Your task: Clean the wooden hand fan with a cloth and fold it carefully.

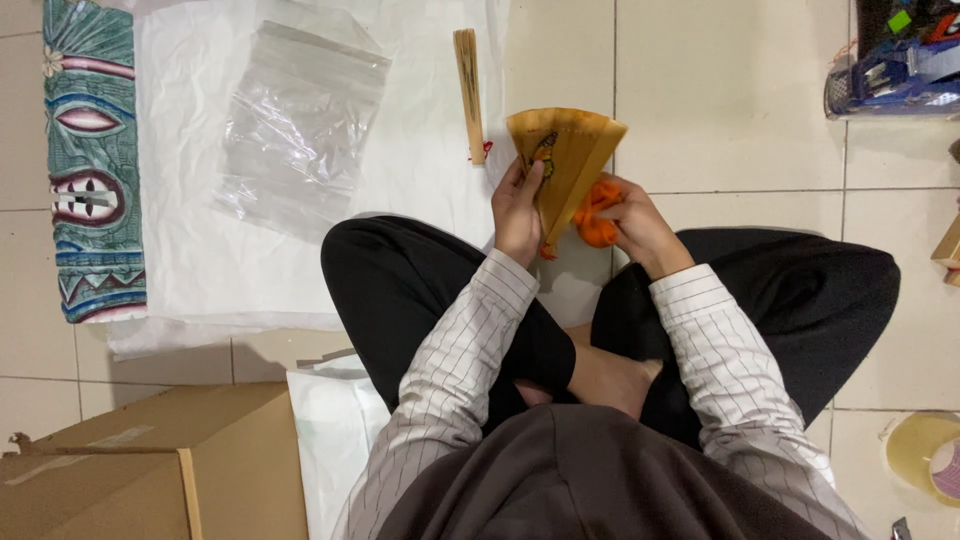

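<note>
While held above the lap, half-open wooden fan point(566, 160) pinched low by left hand point(517, 212), ribs rising away; right hand point(630, 222) closed on orange cloth point(597, 216) touching fan's right edge.

Even, fairly bright indoor light, soft shadows, mild glare on the plastic bag point(300, 120), sharp focus.

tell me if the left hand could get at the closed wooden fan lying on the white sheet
Probably yes. The closed fan lies just beyond the left hand with only bare white sheet between. But that hand holds the half-open fan, so it would need to let go first.
</note>
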